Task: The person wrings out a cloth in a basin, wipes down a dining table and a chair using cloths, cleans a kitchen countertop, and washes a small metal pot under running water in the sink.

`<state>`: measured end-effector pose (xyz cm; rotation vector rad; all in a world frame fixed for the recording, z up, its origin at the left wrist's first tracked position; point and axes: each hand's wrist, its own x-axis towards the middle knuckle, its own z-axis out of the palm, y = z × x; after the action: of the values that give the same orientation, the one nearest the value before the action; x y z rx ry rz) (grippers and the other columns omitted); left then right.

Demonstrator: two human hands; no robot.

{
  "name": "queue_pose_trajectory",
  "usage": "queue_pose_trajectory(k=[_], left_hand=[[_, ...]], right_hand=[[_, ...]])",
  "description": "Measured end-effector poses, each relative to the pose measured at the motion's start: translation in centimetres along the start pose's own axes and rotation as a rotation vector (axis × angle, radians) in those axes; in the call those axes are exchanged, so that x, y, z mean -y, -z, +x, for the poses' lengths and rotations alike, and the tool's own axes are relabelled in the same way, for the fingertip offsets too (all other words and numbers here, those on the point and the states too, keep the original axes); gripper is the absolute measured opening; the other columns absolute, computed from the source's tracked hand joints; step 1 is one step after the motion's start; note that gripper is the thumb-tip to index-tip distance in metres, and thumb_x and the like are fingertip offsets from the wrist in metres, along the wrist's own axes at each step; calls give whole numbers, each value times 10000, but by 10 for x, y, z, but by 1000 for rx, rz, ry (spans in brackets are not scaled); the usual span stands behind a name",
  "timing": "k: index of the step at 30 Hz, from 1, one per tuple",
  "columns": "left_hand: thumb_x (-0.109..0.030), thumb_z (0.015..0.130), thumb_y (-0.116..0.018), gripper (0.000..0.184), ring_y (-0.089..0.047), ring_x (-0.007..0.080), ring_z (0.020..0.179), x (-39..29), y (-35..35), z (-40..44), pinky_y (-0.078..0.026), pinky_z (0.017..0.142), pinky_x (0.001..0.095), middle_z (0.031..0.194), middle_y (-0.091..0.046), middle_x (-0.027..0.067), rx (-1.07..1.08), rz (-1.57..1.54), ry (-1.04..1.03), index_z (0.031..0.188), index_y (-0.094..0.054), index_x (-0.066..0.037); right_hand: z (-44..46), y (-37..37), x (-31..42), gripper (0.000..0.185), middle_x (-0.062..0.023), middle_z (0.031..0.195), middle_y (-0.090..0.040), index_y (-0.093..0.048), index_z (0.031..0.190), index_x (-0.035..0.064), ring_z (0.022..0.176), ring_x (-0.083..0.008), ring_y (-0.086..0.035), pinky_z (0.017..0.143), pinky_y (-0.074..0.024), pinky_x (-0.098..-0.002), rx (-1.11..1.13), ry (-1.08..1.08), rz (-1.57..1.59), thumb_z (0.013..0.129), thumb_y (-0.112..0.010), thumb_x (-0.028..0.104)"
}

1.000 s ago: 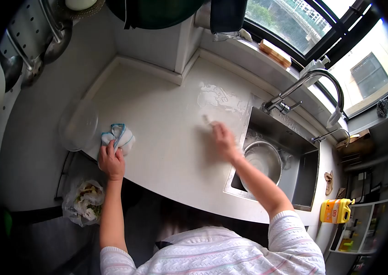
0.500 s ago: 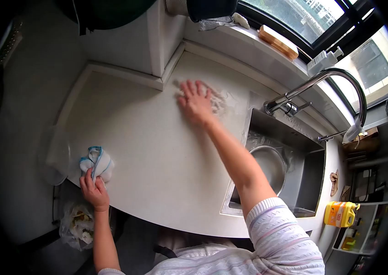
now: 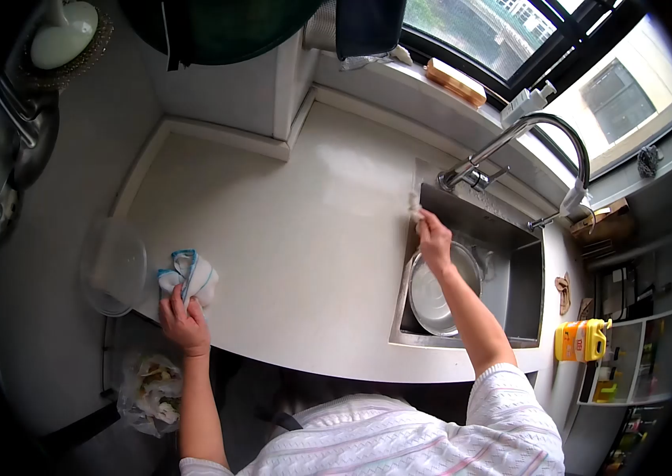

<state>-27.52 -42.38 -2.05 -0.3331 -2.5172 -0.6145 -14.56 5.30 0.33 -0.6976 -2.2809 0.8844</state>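
Observation:
My left hand (image 3: 185, 328) is at the counter's left front edge, its fingers closed on a bunched white cloth (image 3: 199, 279) with blue edging. At the left rim of the steel sink (image 3: 528, 293), my right hand (image 3: 436, 239) pinches a pale rag (image 3: 414, 205), most of which is hidden. Below that hand a round metal basin (image 3: 429, 300) sits inside the sink. A damp sheen shows on the white counter (image 3: 296, 262) left of the faucet.
A curved chrome faucet (image 3: 582, 151) arches over the sink. The clear plastic container (image 3: 114, 270) stands at the counter's left end, above a bag of scraps (image 3: 152, 393). A yellow jug (image 3: 580, 341) is at the right. Soap bottle (image 3: 528, 103) on the sill.
My right hand has swept the rag rightward across the counter to the sink's edge, its fingers going from spread flat to closed. My left hand stays on the cloth. The view has shifted slightly.

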Motion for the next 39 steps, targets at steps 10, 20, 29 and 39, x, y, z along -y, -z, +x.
queue_pose_trajectory(k=[10,20,29,39], left_hand=[[-146,808,-527,299,-535,344,856,-1,0,-1,-434,750,426,918,-528,134,24,-103,3,1091,-574,-63],[-147,835,-523,305,-536,344,888,5,-6,-5,-438,769,413,948,-521,142,31,-44,13,1127,-560,-66],[-144,826,-545,446,-492,384,1024,-16,1,-8,-402,861,454,1121,-506,189,120,208,48,1258,-457,-73],[-174,821,-545,561,-242,360,1311,-220,-33,-83,-214,1046,490,1394,-311,171,420,68,-119,1338,-358,-61]], right_hand=[[-102,-37,87,517,-49,1425,-338,-371,1350,127,1347,-253,-240,1076,-175,-468,635,488,-441,870,-494,275],[50,-57,-22,406,-50,1367,-418,-446,1276,128,1319,-258,-298,1057,-223,-459,268,300,-386,891,-481,253],[44,62,-100,231,-46,837,-634,-603,982,19,721,-130,-574,667,-465,-272,-147,-435,978,920,-518,226],[95,314,-294,302,-90,1008,-629,-572,1110,22,909,-221,-611,812,-495,-334,-466,-403,773,966,-399,224]])
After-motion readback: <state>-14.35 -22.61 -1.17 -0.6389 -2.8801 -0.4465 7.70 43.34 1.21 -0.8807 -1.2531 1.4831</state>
